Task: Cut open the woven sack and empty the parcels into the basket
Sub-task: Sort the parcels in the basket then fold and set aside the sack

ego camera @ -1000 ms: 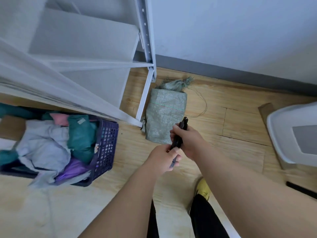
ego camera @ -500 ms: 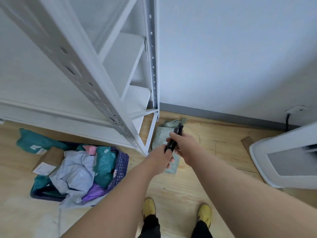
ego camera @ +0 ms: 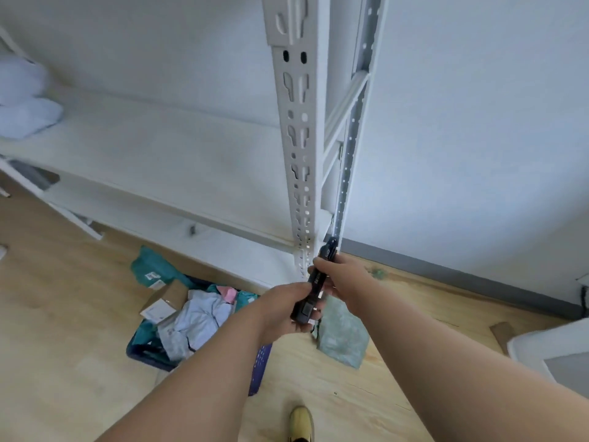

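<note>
Both hands hold a black utility knife (ego camera: 314, 287) in front of me. My left hand (ego camera: 287, 309) grips its lower end and my right hand (ego camera: 342, 279) grips its upper part. Flat on the wooden floor behind my right forearm lies the green woven sack (ego camera: 342, 338), partly hidden. The dark blue basket (ego camera: 259, 366) sits on the floor to the left, under my left forearm. It is piled with grey, teal and pink parcels (ego camera: 194, 320).
A white metal shelf rack (ego camera: 299, 138) stands close ahead, its upright post right above my hands. A teal parcel (ego camera: 153, 269) and a cardboard box (ego camera: 162, 303) lie beside the basket. A white bin (ego camera: 548, 349) is at the right edge. A yellow shoe (ego camera: 301, 421) shows below.
The view has tilted upward and the rack post now fills the middle. Both hands stayed on the knife and rose with it. The sack is now mostly hidden behind my right forearm.
</note>
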`<act>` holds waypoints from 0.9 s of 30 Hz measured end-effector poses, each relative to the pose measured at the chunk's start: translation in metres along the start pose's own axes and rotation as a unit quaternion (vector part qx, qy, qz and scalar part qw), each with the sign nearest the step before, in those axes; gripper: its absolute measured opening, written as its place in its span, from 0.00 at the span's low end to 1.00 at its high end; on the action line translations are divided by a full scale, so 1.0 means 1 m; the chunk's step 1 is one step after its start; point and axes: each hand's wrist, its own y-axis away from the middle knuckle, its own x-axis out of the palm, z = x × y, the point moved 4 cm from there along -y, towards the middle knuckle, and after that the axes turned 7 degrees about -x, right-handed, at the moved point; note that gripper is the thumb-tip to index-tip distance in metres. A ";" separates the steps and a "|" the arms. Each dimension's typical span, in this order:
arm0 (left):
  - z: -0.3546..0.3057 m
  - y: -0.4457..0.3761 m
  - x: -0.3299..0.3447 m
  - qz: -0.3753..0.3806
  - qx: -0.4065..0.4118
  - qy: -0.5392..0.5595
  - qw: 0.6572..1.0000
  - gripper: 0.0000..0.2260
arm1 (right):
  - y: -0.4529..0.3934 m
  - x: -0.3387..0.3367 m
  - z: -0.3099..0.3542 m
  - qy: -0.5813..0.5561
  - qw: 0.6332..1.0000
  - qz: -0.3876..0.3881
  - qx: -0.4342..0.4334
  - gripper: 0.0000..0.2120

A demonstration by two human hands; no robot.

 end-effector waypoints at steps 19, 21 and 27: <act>-0.095 -0.023 -0.158 -0.219 0.081 -0.113 0.966 0.21 | -0.051 0.155 0.052 -0.093 0.993 0.047 0.050 0.16; -0.099 -0.027 -0.158 -0.184 0.077 -0.148 0.969 0.21 | -0.060 0.157 0.051 -0.100 0.993 0.027 0.062 0.16; -0.105 -0.036 -0.169 -0.165 0.065 -0.130 0.976 0.19 | -0.085 0.156 0.063 -0.227 0.971 -0.068 0.042 0.16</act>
